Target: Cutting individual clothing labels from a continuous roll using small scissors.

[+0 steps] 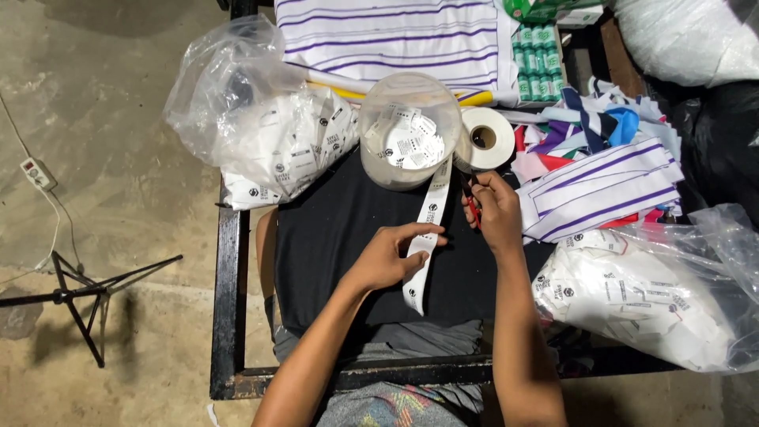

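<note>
My left hand [389, 255] pinches a long white printed label strip [428, 229] that runs from a white roll [485, 138] down over a black cloth [340, 237]. My right hand [494, 209] grips small red-handled scissors [473, 207] right beside the strip, just below the roll. A clear plastic tub [409, 130] holding several cut labels stands just beyond the hands.
A clear bag of cut labels [273, 134] lies at the left, another bag [640, 292] at the right. Striped white-and-purple fabric [395, 35], coloured scraps [585, 126] and green spools [538, 59] crowd the back. A black metal frame [225, 316] edges the work surface. A tripod foot [75, 289] stands on the concrete floor.
</note>
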